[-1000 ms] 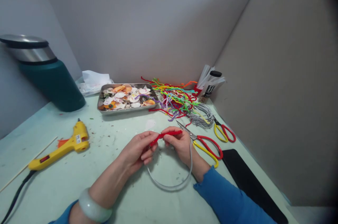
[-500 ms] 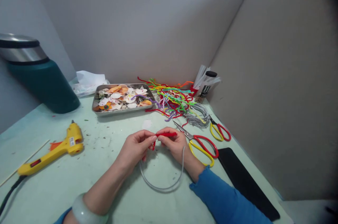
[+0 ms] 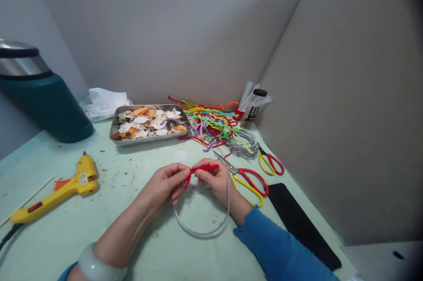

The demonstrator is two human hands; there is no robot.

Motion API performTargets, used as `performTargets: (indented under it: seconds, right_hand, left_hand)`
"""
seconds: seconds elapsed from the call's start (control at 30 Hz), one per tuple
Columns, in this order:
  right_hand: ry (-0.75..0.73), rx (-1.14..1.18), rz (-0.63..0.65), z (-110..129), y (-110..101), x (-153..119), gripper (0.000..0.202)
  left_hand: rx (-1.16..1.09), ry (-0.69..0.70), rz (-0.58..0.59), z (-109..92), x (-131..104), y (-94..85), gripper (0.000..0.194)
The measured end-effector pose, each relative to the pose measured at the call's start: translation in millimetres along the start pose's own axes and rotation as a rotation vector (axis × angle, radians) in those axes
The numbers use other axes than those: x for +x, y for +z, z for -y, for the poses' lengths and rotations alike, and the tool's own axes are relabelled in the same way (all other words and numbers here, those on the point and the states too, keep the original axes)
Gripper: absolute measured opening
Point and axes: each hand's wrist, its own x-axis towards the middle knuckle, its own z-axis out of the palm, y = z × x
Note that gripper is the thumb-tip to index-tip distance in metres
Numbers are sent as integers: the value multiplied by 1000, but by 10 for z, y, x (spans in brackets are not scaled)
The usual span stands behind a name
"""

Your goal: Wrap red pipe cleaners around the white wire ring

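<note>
A length of red yarn (image 3: pixel 205 168) lies along the top of a grey wire hoop (image 3: pixel 202 234), and a short end of it hangs down between my hands. My left hand (image 3: pixel 170 182) pinches the yarn and hoop between thumb and fingers on the left side. On the right, my right hand (image 3: pixel 215 180) grips the red yarn close by, thumb on top. The hoop's lower curve shows below both hands; its top is hidden by the yarn and fingers. Large scissors (image 3: pixel 246 179) with red and yellow handles lie just beyond my right hand.
A metal tray (image 3: pixel 150 141) of seashells sits at the back, beside a heap of coloured yarn (image 3: pixel 213 124) and a grey wire coil (image 3: pixel 245 146). Left are a yellow glue gun (image 3: pixel 66 188) and green bottle (image 3: pixel 49 104). Right are smaller scissors (image 3: pixel 271 165) and a black strip (image 3: pixel 302 223).
My hands have parted slightly, and the hanging end of red yarn now slants and shows more. The whole view has shifted a little, so things appear farther left.
</note>
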Motion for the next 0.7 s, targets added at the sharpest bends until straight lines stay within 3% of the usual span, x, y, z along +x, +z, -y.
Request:
performTargets:
  seconds: [0.3,0.43,0.7]
  right_hand:
    - [-15,30,8,30,28,-6,9]
    - [-21,28,-1,36,36,1,8]
    - [-10,-37,-81,0,47,4,10]
  left_hand:
    - [27,23,2,-1,3,11,21]
    - [92,59,-60,27,2,40,24]
    - [445,251,-251,50,39,91,23]
